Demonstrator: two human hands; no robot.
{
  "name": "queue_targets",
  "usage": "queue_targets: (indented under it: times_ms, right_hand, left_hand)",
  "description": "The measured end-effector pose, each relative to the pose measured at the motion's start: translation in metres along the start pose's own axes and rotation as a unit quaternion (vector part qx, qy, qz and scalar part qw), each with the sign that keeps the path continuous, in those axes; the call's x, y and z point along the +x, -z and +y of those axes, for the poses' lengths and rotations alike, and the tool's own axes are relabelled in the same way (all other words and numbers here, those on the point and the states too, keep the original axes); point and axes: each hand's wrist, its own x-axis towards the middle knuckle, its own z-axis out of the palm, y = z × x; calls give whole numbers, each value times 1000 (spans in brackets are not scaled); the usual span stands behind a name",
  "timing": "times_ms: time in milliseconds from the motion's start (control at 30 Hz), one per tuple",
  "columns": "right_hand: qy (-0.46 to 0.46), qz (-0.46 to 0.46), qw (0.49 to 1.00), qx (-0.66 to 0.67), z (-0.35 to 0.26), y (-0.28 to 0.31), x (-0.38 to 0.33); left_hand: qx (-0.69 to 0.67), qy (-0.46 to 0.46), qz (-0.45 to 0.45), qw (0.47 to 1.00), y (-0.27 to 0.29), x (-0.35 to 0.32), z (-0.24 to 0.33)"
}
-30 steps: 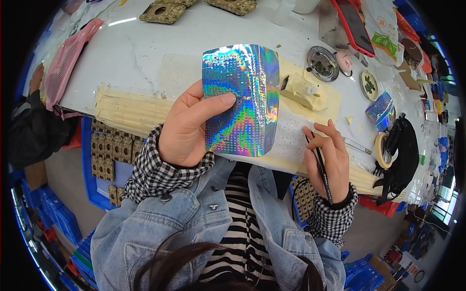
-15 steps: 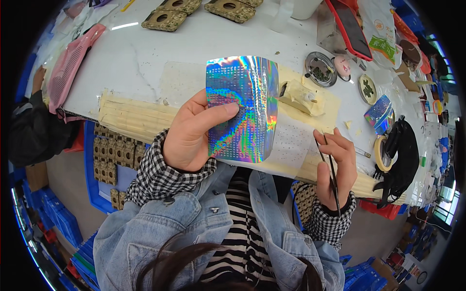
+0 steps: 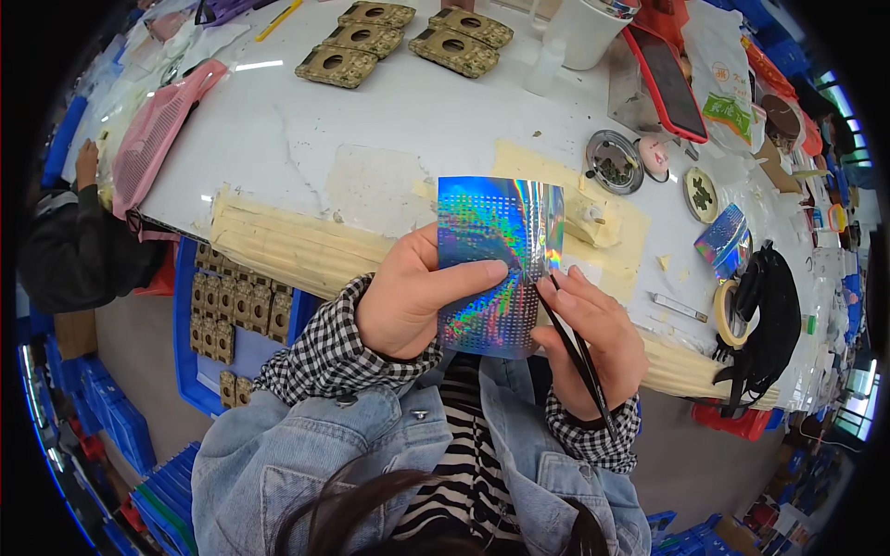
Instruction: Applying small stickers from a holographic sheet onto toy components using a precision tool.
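My left hand [image 3: 400, 298] is closed on a shiny, rainbow-coloured holographic sheet [image 3: 482, 218] printed with rows of small pale marks. Its thumb lies across the front of the sheet, while the other fingers are hidden behind. In my right hand [image 3: 603, 347] is a pair of black tweezers [image 3: 582, 363], pinched between thumb and fingers. The tweezer tips are at the sheet's right part, close to my left thumb; whether they grip anything is too small to tell. Beyond the sheet, a small tape-covered block [image 3: 582, 218] rests on the table.
Several camouflage-patterned model parts [image 3: 336, 65] lie at the back; more fill a blue bin [image 3: 190, 357] at left. To the right are a round dish [image 3: 614, 162] of small green pieces, a red-cased phone [image 3: 666, 83], a tape roll [image 3: 731, 313] and a black bag [image 3: 771, 310].
My right hand has come left and up with the tweezers, from beside the sheet to its surface. The sheet and left hand appear lower and further right; the whole view has shifted.
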Motion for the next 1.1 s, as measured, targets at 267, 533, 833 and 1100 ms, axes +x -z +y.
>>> queue_targets:
  times_ms: [267, 533, 833, 1100]
  right_hand:
    - [-5, -1, 1000, -22, -2, -1, -3]
    - [-3, -1, 1000, -26, -2, -2, -2]
    - [11, 13, 998, -65, -2, -4, -2]
    - [1, 27, 998, -61, -1, -3, -4]
  left_hand:
    - [16, -22, 8, 1000, -3, 1, -4]
    - [28, -25, 13, 999, -2, 0, -3]
    - [37, -34, 15, 999, -2, 1, -5]
    - [26, -28, 17, 999, -3, 1, -4]
